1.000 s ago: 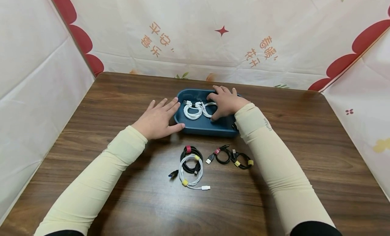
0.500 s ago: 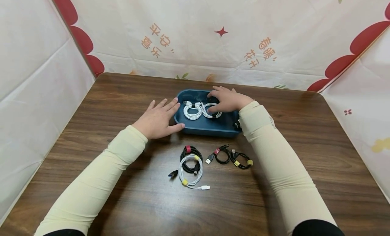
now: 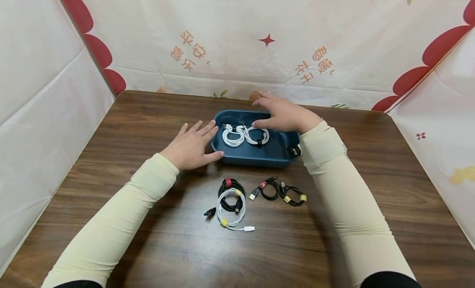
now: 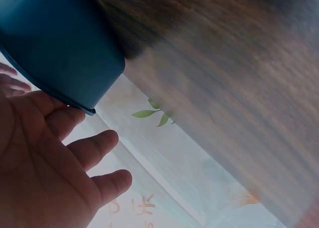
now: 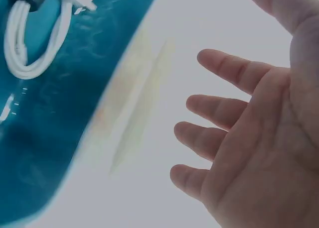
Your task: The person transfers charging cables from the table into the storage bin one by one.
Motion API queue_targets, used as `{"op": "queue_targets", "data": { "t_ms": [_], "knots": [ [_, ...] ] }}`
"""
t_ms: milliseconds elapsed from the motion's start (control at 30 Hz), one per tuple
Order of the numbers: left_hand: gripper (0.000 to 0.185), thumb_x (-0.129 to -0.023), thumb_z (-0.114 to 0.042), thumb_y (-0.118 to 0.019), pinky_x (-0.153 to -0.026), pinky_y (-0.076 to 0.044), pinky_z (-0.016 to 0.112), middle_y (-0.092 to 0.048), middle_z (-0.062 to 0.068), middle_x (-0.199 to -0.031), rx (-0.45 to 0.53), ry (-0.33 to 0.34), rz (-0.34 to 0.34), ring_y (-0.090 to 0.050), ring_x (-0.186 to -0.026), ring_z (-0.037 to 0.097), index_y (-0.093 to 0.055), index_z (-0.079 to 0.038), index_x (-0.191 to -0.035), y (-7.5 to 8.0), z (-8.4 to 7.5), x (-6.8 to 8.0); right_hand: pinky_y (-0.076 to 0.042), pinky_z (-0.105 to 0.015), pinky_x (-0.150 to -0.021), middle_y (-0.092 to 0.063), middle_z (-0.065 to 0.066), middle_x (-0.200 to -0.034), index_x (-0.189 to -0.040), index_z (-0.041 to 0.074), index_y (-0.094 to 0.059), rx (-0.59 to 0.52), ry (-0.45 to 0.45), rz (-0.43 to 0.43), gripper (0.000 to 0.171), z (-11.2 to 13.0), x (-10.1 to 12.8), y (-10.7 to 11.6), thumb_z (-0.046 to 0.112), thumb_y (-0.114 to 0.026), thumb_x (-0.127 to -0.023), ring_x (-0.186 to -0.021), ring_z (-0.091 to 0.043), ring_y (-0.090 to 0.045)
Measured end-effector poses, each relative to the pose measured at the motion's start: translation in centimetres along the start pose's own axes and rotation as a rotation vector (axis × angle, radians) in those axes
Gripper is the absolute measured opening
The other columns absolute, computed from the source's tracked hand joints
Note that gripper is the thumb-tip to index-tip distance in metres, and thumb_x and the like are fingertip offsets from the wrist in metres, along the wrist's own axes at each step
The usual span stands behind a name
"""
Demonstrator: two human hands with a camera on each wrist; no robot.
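A blue tray [image 3: 256, 160] stands toward the back of the table. Inside it lie two white coiled cables, a left coil [image 3: 233, 138] and a right coil [image 3: 258, 136] with a black tie, plus a black cable end [image 3: 295, 151] at the right. My left hand [image 3: 191, 145] rests spread at the tray's left rim, fingertips on the edge; the left wrist view shows the fingers [image 4: 92, 148] extended beside its wall. My right hand [image 3: 285, 114] hovers over the tray's back right, with nothing in it; its fingers [image 5: 224, 78] are spread in the right wrist view.
In front of the tray, a white coiled cable [image 3: 231, 209] with yellow ties overlaps a black coiled cable [image 3: 228, 193]. To their right lie two small black cables, one with a red tie [image 3: 269, 190], one with yellow ties [image 3: 293, 195]. A printed cloth [image 3: 230, 40] hangs behind.
My right hand has lifted off the right white coil and moved back and to the right, uncovering the coil in the tray. The left hand stays at the rim.
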State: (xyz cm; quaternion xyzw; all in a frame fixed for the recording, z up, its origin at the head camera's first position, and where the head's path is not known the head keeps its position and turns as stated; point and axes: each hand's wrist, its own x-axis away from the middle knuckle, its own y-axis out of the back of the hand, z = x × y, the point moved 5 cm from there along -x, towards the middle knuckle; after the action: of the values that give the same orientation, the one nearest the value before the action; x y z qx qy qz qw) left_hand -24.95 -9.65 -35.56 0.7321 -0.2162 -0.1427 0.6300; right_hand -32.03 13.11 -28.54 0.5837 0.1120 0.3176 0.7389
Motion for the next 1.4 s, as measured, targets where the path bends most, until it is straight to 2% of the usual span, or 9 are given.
{"op": "queue_targets", "data": {
  "t_ms": [133,233,433,567,700,967,1167,1400],
  "knots": [
    [0.088,-0.093,-0.072,-0.042,-0.115,-0.009,0.062,-0.018,0.004,-0.164,0.008,0.001,-0.001,-0.017,-0.149,0.037,-0.028,-0.014,-0.158,0.0,0.0,0.0,-0.012,-0.058,-0.117,-0.015,-0.019,-0.163,-0.147,0.005,-0.046,0.056,0.061,-0.051,0.071,2.0,1.7,0.1,0.044,-0.068,-0.092,-0.15,-0.037,-0.01],
    [0.088,-0.093,-0.071,-0.042,-0.115,-0.008,0.062,-0.018,0.005,-0.164,0.014,0.001,0.0,-0.017,-0.149,0.038,-0.028,-0.014,-0.158,0.0,0.0,0.0,-0.01,-0.061,-0.116,-0.018,-0.019,-0.163,-0.145,0.005,-0.049,0.124,0.115,-0.083,0.07,3.7,3.2,-0.9,0.045,-0.069,-0.091,-0.149,-0.039,-0.01],
    [0.088,-0.093,-0.073,-0.039,-0.115,-0.009,0.061,-0.018,0.004,-0.164,0.005,0.005,0.007,-0.017,-0.149,0.037,-0.027,-0.015,-0.158,0.0,0.1,0.1,-0.017,-0.059,-0.115,-0.025,-0.016,-0.161,-0.146,0.008,-0.05,0.259,0.259,-0.092,0.074,7.0,6.5,-4.9,0.054,-0.066,-0.09,-0.149,-0.036,-0.017],
    [0.087,-0.094,-0.072,-0.04,-0.115,-0.009,0.061,-0.017,0.004,-0.164,0.009,-0.002,0.002,-0.018,-0.149,0.037,-0.027,-0.015,-0.158,0.0,0.0,0.1,-0.02,-0.059,-0.114,-0.031,-0.014,-0.159,-0.144,0.009,-0.052,0.278,0.35,-0.09,0.075,8.6,8.5,-7.4,0.057,-0.067,-0.089,-0.148,-0.035,-0.021],
    [0.087,-0.094,-0.071,-0.04,-0.116,-0.01,0.061,-0.018,0.004,-0.164,0.01,0.001,-0.003,-0.018,-0.149,0.037,-0.028,-0.015,-0.158,0.0,0.0,0.1,-0.021,-0.058,-0.114,-0.033,-0.012,-0.159,-0.146,0.012,-0.051,0.28,0.4,-0.066,0.079,9.6,9.7,-9.3,0.061,-0.067,-0.086,-0.148,-0.031,-0.021],
    [0.088,-0.093,-0.072,-0.04,-0.115,-0.012,0.062,-0.018,0.004,-0.164,0.009,-0.001,-0.005,-0.019,-0.148,0.037,-0.028,-0.015,-0.158,0.0,0.0,0.1,-0.017,-0.054,-0.117,-0.029,-0.01,-0.16,-0.152,0.015,-0.042,0.299,0.461,0.006,0.091,10.6,10.2,-12.7,0.071,-0.062,-0.083,-0.15,-0.031,-0.013],
    [0.087,-0.093,-0.072,-0.041,-0.115,-0.012,0.062,-0.018,0.004,-0.164,0.008,0.002,-0.006,-0.019,-0.148,0.037,-0.028,-0.015,-0.158,-0.1,0.0,0.1,-0.016,-0.053,-0.117,-0.021,-0.012,-0.163,-0.156,0.014,-0.035,0.284,0.463,0.013,0.099,10.8,10.0,-13.8,0.072,-0.063,-0.081,-0.151,-0.031,-0.009],
    [0.088,-0.093,-0.073,-0.039,-0.115,-0.012,0.062,-0.018,0.005,-0.164,0.008,0.006,-0.001,-0.018,-0.148,0.037,-0.028,-0.014,-0.158,-0.1,0.0,0.1,-0.014,-0.054,-0.117,-0.014,-0.013,-0.165,-0.159,0.014,-0.026,0.305,0.441,0.077,0.108,10.8,9.5,-15.0,0.075,-0.064,-0.078,-0.151,-0.032,-0.003]
  ]
}}
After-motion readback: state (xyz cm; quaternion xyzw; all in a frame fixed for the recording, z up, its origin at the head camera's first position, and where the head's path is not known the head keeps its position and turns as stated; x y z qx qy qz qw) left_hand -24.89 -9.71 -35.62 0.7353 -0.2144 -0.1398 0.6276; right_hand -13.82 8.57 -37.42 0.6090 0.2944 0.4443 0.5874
